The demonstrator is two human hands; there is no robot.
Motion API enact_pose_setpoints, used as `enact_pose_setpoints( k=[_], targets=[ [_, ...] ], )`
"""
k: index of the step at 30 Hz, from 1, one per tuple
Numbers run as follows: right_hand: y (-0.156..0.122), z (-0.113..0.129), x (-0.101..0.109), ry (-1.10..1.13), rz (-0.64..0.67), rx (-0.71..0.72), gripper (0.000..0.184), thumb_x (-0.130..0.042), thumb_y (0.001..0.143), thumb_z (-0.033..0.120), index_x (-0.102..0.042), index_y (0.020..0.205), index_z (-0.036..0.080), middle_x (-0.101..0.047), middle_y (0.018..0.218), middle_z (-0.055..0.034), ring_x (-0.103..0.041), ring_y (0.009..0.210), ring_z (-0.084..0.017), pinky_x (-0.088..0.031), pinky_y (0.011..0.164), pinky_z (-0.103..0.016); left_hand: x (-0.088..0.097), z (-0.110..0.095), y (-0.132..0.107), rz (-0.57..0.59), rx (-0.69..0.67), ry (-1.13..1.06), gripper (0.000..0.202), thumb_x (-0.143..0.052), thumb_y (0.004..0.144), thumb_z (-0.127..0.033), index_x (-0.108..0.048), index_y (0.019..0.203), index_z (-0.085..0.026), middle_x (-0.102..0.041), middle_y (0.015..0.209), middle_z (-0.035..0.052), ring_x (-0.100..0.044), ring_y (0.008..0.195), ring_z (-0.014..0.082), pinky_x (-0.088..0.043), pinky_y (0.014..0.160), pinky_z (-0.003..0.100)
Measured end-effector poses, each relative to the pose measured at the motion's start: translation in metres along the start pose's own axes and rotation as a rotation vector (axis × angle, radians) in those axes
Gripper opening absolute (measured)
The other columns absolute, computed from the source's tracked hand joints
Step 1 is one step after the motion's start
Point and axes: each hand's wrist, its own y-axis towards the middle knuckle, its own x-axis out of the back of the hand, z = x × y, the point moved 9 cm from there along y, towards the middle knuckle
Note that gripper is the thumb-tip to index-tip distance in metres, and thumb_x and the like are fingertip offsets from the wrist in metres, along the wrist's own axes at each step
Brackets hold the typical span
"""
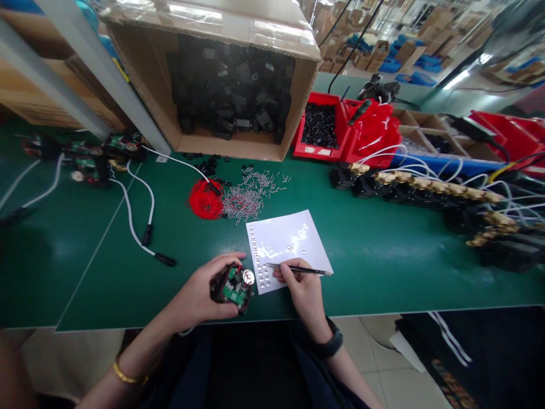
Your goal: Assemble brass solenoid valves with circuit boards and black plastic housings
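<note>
One circuit-board unit [235,287], probably light and fragile, best held by its dark casing [218,286], is pinched in the left grip [199,294] beside the white sheet [279,232]. The right grip [304,289] pinches stiff-looking tweezers [307,270].

Moderate light from above throws broken white glare across the sheet [275,236] and the carton's taped flap [204,23] — the inside of the carton [145,85] sinks into hazy shadow. The worktop [383,284] shines softly; wide-angle stretch skews the edges — distant boxes [406,55] blur.
</note>
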Motion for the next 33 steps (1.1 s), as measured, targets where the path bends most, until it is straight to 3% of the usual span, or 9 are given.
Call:
enact_pose_setpoints(
  k=[4, 7, 10, 13, 15, 18, 21, 27, 33],
  targets=[
    [-0.001, -0.003, 0.001, 0.077, -0.038, -0.015, 0.026, -0.066, 0.078, 0.040, -0.054, 0.083, 0.018, -0.070, 0.073, -0.0061, -0.068, 0.068, -0.020, -0.054, 0.063, -0.030, 0.030, -0.004, -0.011, -0.285, 0.007, 0.119, 0.063, -0.078, 0.060, -0.035, -0.051, 0.116, -0.025, -0.042, 0.133, 0.0080, -0.041, 0.124, 0.0286, -0.037, 0.102, 0.043],
    [-0.003, -0.005, 0.004, 0.121, -0.053, -0.026, 0.027, -0.070, 0.075, 0.039, -0.056, 0.080, 0.016, -0.071, 0.072, -0.0071, -0.069, 0.068, -0.020, -0.055, 0.064, -0.030, 0.029, 0.003, -0.013, -0.411, 0.008, 0.091, 0.063, -0.077, 0.062, -0.031, -0.048, 0.118, -0.027, -0.035, 0.138, 0.0076, -0.036, 0.128, 0.0292, -0.033, 0.105, 0.045],
    [-0.005, -0.006, 0.010, 0.289, -0.083, -0.090, 0.028, -0.075, 0.070, 0.036, -0.057, 0.080, 0.016, -0.072, 0.075, -0.0086, -0.070, 0.070, -0.022, -0.056, 0.064, -0.030, 0.018, 0.020, -0.011, -0.500, -0.030, -0.111, 0.066, -0.076, 0.065, -0.027, -0.043, 0.121, -0.026, -0.039, 0.133, 0.0088, -0.041, 0.125, 0.0283, -0.034, 0.105, 0.045],
    [-0.005, 0.001, 0.005, 0.527, -0.074, -0.177, 0.028, -0.078, 0.067, 0.033, -0.058, 0.080, 0.018, -0.073, 0.080, -0.0084, -0.070, 0.077, -0.022, -0.056, 0.065, -0.028, 0.008, 0.035, -0.006, -0.538, -0.049, -0.282, 0.069, -0.074, 0.067, -0.025, -0.037, 0.125, -0.023, -0.044, 0.128, 0.0099, -0.046, 0.121, 0.0271, -0.037, 0.104, 0.043],
    [-0.004, 0.014, -0.013, 0.642, 0.002, -0.215, 0.026, -0.077, 0.067, 0.033, -0.059, 0.079, 0.019, -0.073, 0.080, -0.0076, -0.070, 0.083, -0.022, -0.056, 0.071, -0.029, 0.006, 0.037, -0.005, -0.549, -0.051, -0.279, 0.068, -0.073, 0.067, -0.024, -0.037, 0.125, -0.022, -0.044, 0.128, 0.0103, -0.045, 0.122, 0.0274, -0.036, 0.104, 0.043],
    [-0.004, 0.037, -0.045, 0.701, 0.118, -0.203, 0.022, -0.075, 0.070, 0.033, -0.059, 0.075, 0.020, -0.073, 0.080, -0.0064, -0.068, 0.085, -0.022, -0.052, 0.084, -0.036, 0.008, 0.034, -0.005, -0.555, -0.050, -0.224, 0.068, -0.073, 0.066, -0.024, -0.039, 0.125, -0.022, -0.046, 0.129, 0.0100, -0.045, 0.122, 0.0282, -0.034, 0.106, 0.044],
    [-0.003, 0.049, -0.063, 0.667, 0.116, -0.136, 0.021, -0.076, 0.069, 0.031, -0.060, 0.074, 0.019, -0.073, 0.079, -0.0055, -0.067, 0.086, -0.023, -0.049, 0.087, -0.040, 0.011, 0.031, -0.007, -0.567, -0.035, -0.196, 0.070, -0.074, 0.066, -0.024, -0.039, 0.126, -0.023, -0.048, 0.130, 0.0097, -0.045, 0.123, 0.0292, -0.034, 0.106, 0.045],
    [-0.002, 0.045, -0.061, 0.585, 0.023, -0.090, 0.022, -0.077, 0.066, 0.031, -0.062, 0.075, 0.018, -0.073, 0.086, -0.0071, -0.066, 0.082, -0.021, -0.046, 0.085, -0.037, 0.013, 0.033, -0.006, -0.573, -0.024, -0.170, 0.073, -0.076, 0.064, -0.027, -0.040, 0.127, -0.023, -0.049, 0.130, 0.0092, -0.045, 0.123, 0.0297, -0.034, 0.106, 0.045],
    [-0.002, 0.046, -0.060, 0.568, 0.010, -0.085, 0.022, -0.077, 0.066, 0.031, -0.063, 0.075, 0.018, -0.073, 0.088, -0.0081, -0.065, 0.085, -0.022, -0.044, 0.086, -0.039, 0.013, 0.035, -0.004, -0.572, -0.026, -0.177, 0.075, -0.076, 0.063, -0.026, -0.039, 0.128, -0.022, -0.049, 0.130, 0.0099, -0.046, 0.122, 0.0298, -0.035, 0.106, 0.046]
  ],
)
